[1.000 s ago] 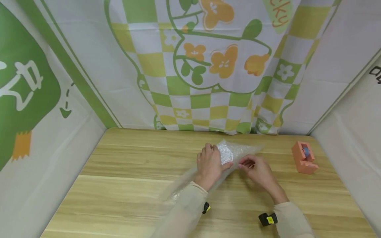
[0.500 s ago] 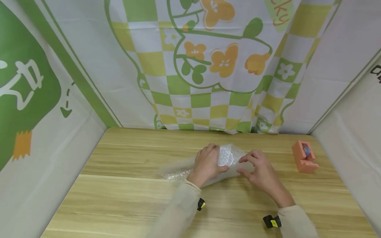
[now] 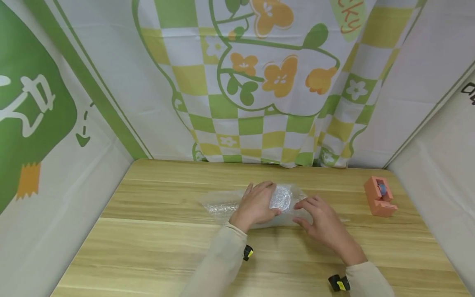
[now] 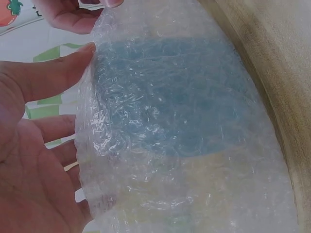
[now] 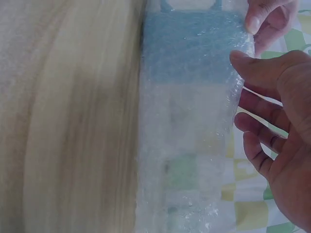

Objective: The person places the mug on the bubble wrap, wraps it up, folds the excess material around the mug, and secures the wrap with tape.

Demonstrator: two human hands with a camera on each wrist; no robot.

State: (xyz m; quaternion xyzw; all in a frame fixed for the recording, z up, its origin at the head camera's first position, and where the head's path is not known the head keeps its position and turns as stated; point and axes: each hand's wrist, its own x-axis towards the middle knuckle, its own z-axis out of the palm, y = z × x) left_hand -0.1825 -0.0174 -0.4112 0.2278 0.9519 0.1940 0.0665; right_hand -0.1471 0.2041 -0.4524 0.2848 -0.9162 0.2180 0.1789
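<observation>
In the head view, a sheet of bubble wrap [image 3: 222, 206] lies around an object whose round top [image 3: 281, 198] looks silvery through the plastic. Both wrist views show the object inside as a blue rounded body [image 4: 170, 92]; its exact kind is blurred by the wrap. My left hand [image 3: 256, 206] grips the bundle from its left, thumb on the near side and fingers over the far side. On the other side my right hand [image 3: 324, 225] holds the bundle's edge between a spread thumb and bent fingers, partly hidden behind the wrap in the right wrist view.
An orange tape dispenser [image 3: 380, 198] with a blue roll stands at the right of the wooden table [image 3: 156, 247]. Behind the table's back edge hangs a checkered curtain [image 3: 252, 128]. Fabric walls [image 3: 441, 173] flank the table.
The bubble wrap has turned from a diagonal lie to nearly level across the table. My right thumb and fingers have spread wider, and my left hand has shifted slightly left with the bundle.
</observation>
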